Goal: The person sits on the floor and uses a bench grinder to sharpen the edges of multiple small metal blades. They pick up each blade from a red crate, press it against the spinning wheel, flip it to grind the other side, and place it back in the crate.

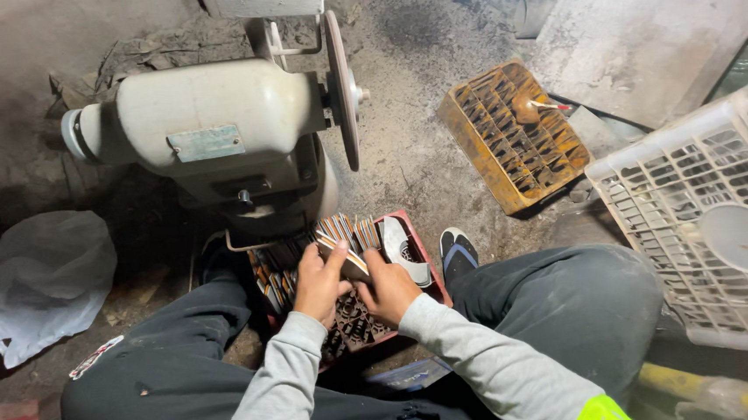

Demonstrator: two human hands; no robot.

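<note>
Both of mine, left hand [319, 284] and right hand [386, 286], clamped on one bundle of metal strips [345, 254], above red crate [373, 328], bench grinder [228, 132] beyond.

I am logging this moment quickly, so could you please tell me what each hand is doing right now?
Left hand: closed on the bundle of flat metal strips over the red crate.
Right hand: closed on the same bundle.

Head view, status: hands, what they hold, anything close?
Left hand and right hand both grip a bundle of flat metal pieces. Red crate beneath. Bench grinder just ahead.
</note>
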